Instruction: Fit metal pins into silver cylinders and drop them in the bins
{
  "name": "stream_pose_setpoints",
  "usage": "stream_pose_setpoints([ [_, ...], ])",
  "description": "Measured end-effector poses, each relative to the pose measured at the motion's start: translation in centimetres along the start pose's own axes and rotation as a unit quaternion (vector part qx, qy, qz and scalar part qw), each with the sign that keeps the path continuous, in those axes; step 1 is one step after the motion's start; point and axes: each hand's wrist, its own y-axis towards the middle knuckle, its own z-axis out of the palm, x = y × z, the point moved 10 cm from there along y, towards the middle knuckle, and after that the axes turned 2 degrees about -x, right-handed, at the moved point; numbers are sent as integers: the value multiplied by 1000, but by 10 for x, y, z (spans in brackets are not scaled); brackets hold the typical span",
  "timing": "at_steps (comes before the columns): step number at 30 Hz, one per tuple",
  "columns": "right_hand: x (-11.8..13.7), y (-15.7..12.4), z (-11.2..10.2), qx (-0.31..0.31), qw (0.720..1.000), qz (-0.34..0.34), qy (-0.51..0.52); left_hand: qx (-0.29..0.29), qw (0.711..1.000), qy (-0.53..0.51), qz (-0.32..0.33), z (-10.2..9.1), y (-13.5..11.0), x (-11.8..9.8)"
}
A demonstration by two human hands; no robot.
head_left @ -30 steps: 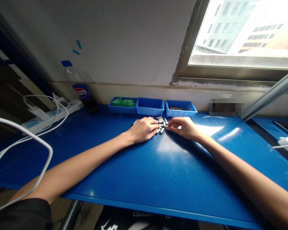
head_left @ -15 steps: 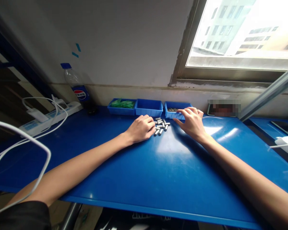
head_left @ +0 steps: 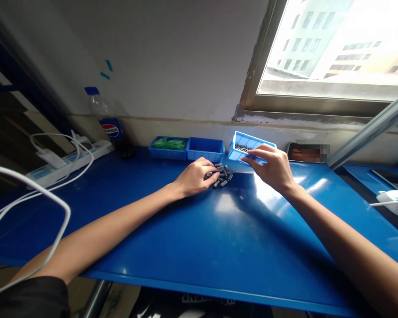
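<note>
My right hand [head_left: 273,165] grips the front wall of a small blue bin [head_left: 262,140] between thumb and fingers. The bin is raised off the table and tilted, with many thin metal pieces, perhaps screws or pins, [head_left: 242,148] inside. My left hand [head_left: 196,177] rests at the left edge of a pile of short dark-grey cylinders [head_left: 223,183] on the blue table. Its thumb and index finger are apart, and some cylinders show in the gap. The other fingers curl out of sight.
Against the wall stand a blue bin with green bags [head_left: 169,143] and a middle blue bin [head_left: 205,155]. A cola bottle [head_left: 110,128], power strip [head_left: 69,165] and white cables [head_left: 64,212] are at left. A phone-like object [head_left: 307,152] leans near a metal post [head_left: 371,128].
My right hand has taken hold of the right-hand bin, lifting and tilting it from its place on the table. My left hand's thumb and index finger have parted slightly beside the cylinders.
</note>
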Motion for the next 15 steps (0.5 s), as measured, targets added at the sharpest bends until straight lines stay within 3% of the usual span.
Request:
stream_pose_setpoints([
  [2, 22, 7, -4, -2, 999, -11, 32, -21, 982, -167, -82, -2, 4, 13],
  [5, 55, 14, 2, 6, 996, -28, 83, -24, 901, -407, -146, 6, 10, 18],
  [7, 75, 14, 14, 27, 992, -45, 117, -45, 854, -495, -153, 4, 12, 17],
  [9, 89, 14, 23, 37, 987, -60, 148, -80, 826, -534, -161, -1, 11, 22],
  [12, 94, 10, 32, 45, 976, -64, 203, -132, 812, -544, -164, -16, 6, 35],
  [14, 79, 6, 33, 14, 974, -26, 223, -159, 818, -530, -160, -29, 2, 45],
  [15, 62, 3, 27, -45, 975, 19, 219, -167, 822, -520, -162, -36, 0, 50],
])
